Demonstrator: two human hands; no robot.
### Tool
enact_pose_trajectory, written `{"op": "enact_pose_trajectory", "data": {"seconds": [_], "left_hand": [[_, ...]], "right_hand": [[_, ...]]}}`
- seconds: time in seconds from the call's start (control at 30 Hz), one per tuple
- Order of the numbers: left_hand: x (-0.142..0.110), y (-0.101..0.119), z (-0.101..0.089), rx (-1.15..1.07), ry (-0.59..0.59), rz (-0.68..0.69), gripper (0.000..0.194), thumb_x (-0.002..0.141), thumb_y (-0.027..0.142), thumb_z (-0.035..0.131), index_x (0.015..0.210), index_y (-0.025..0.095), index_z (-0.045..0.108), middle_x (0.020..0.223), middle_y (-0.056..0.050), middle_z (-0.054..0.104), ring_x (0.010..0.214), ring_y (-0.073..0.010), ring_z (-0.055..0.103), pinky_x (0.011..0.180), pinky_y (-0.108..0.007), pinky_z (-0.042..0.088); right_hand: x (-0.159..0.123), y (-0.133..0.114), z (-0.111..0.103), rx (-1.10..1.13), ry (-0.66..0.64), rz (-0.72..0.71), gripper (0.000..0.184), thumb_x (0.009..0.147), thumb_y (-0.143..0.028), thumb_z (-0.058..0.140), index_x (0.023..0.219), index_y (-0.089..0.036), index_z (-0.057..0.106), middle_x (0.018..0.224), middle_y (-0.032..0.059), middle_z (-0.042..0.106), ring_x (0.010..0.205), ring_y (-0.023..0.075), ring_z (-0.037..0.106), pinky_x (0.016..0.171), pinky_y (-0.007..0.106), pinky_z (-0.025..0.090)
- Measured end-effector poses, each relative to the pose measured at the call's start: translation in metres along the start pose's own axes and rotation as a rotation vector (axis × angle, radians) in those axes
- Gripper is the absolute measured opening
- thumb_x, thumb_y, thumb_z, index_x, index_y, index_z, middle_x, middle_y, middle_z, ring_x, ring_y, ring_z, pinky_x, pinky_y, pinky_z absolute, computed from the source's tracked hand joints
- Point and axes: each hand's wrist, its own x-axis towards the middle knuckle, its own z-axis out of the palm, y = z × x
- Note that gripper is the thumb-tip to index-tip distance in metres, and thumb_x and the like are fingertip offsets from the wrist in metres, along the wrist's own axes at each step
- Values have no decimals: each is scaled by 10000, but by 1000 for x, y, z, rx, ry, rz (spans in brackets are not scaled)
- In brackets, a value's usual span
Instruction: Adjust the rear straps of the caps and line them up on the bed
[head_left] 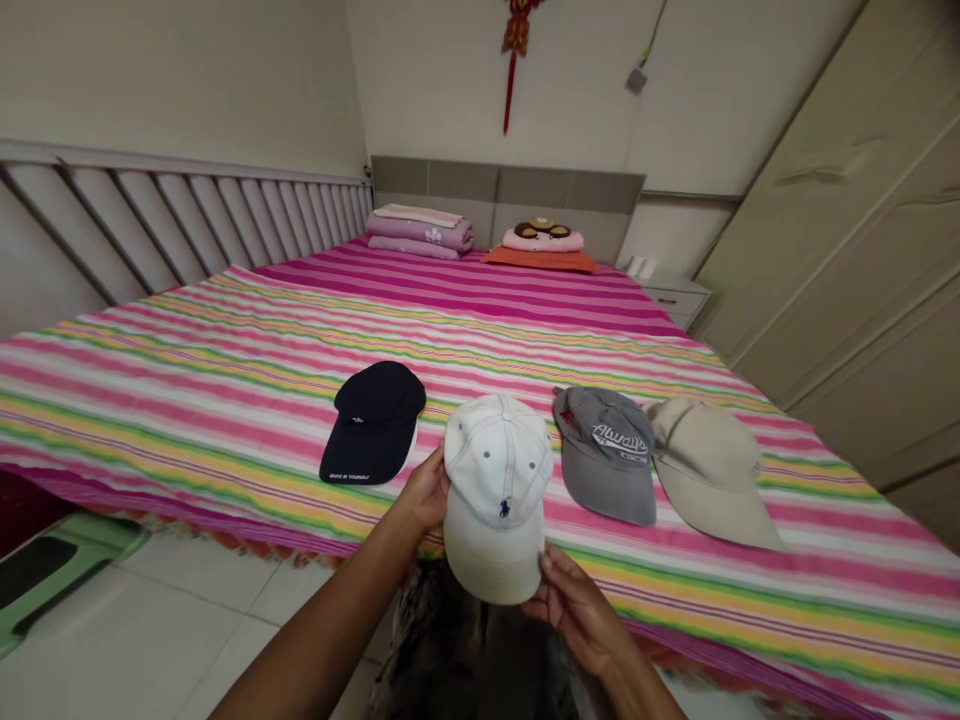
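bed with striped sheet ahead of hands | navy cap left of hands; grey cap right, just beside beige cap | white baseball cap between hands, over bed edge, brim toward person, crown-to-brim axis upright in view | left hand cups its side, fingers hidden behind crown; right hand pinches brim edge

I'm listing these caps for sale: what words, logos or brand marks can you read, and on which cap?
"Always": white lettering on the grey cap; a smaller line below it is too blurred to read.
Navy cap: a white line on the brim, too small to read.
White cap: no words, only a navy polo-player emblem.
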Motion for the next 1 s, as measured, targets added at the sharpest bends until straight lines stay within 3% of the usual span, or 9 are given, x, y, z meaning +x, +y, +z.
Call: {"op": "enact_pose_trajectory", "data": {"seconds": [0.1,0.23,0.3,0.43,0.57,0.67,0.83,1.0], "left_hand": [[12,9,15,40,4,0,326,856,326,434,1021,105,607,852,-85,706,892,-226,638,890,-356,436],[38,30,44,177,-77,140,315,853,350,428,985,128,609,869,-75,695,917,-219,623,889,-351,433],[53,36,50,247,-75,208,276,816,359,493,945,145,612,845,-66,688,893,-215,622,871,-346,438],[73,24,32,372,40,235,232,664,249,680,842,131,590,711,-63,652,749,-195,622,815,-351,444],[76,-1,9,440,91,339,401,525,84,739,877,143,557,798,-40,654,760,-145,601,817,-290,424],[76,-12,7,486,71,393,430,482,77,750,867,133,567,850,-55,659,792,-155,599,784,-271,435],[79,-17,10,563,122,426,388,458,66,745,794,133,562,727,-29,653,681,-145,596,684,-259,452],[79,-20,7,617,150,443,347,483,73,726,788,140,575,738,-40,665,704,-164,614,665,-260,460]], "right_hand": [[7,-9,0,-12,32,-55,264,652,-217,738,888,-162,631,646,5,681,456,96,587,424,179,464],[35,-42,6,45,72,-164,304,581,-204,777,841,-185,619,692,-6,693,519,109,611,468,191,500],[51,-54,5,68,120,-193,257,582,-188,772,779,-190,607,664,-20,691,512,107,613,474,193,515],[74,-56,-2,92,261,-202,190,624,-132,729,640,-188,548,512,-47,641,410,88,577,446,184,526],[78,-50,-5,81,354,-195,166,657,-112,695,657,-177,542,522,-32,644,411,92,585,455,188,543],[75,-49,-2,57,400,-192,152,682,-114,671,669,-171,531,532,-24,646,416,95,592,451,197,548],[70,-43,5,-2,463,-229,191,682,-168,677,678,-173,486,476,-39,603,403,126,604,389,217,530],[69,-29,8,-46,518,-310,268,645,-221,701,749,-186,456,465,-79,578,386,116,595,379,203,517]]}}
